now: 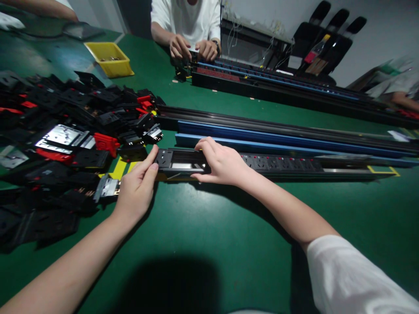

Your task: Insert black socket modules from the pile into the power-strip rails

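A long black power strip [278,163] lies across the table in front of me, with several socket modules marked by small red spots along its channel. My left hand [135,189] grips its left end, thumb and fingers closed at a socket module [164,159]. Farther right, my right hand [222,163] straddles the strip, its thumb on the near side and its fingers on the far side. Between the hands a stretch of open channel [186,165] shows a pale inside. What lies beneath my right palm is hidden.
A heap of black and red socket modules [75,104] spreads over the left side of the green table [203,244]. Blue rails [248,133] and black rails lie behind the strip. A yellow bin [113,61] holds small metal parts. Opposite, a person [186,22] handles another strip.
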`<state>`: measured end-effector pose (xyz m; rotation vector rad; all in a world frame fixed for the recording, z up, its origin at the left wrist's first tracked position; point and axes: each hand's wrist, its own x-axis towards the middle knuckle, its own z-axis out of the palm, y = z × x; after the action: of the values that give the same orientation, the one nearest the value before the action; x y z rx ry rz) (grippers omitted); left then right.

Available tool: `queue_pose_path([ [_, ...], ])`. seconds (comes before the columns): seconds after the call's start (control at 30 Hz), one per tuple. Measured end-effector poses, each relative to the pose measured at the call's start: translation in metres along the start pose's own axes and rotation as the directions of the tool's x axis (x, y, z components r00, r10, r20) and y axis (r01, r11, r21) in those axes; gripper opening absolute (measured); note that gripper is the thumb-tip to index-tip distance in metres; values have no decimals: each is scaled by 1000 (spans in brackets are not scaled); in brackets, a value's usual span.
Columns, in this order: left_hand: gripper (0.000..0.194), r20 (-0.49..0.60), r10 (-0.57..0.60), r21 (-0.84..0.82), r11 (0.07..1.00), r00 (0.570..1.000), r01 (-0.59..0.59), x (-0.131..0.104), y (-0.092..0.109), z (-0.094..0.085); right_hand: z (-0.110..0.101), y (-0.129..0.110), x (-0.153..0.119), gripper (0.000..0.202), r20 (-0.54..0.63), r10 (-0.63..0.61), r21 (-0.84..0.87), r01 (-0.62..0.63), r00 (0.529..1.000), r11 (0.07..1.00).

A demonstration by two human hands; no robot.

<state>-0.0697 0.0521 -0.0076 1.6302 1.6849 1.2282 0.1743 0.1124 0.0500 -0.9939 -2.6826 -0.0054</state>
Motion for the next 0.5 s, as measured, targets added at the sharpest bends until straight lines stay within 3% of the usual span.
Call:
queue_pose_path([
  [0.1, 56, 81, 84, 100, 991, 993, -91, -2, 3, 1, 1, 1, 0, 68, 4, 10, 64, -10, 1000, 998],
  [0.2, 58, 93, 76, 134, 987, 993, -88, -5, 6, 3, 2, 2, 0, 73, 22, 32, 89, -34, 999, 996],
  [0.33, 61, 103, -37, -62, 997, 994, 43, -4, 10, 6, 2, 2, 0, 75, 45, 54, 107, -58, 998, 993],
  [0.5, 43, 87, -152, -253, 953, 985, 169, 2, 17, 6, 1, 2, 1, 75, 49, 52, 108, -57, 997, 993],
])
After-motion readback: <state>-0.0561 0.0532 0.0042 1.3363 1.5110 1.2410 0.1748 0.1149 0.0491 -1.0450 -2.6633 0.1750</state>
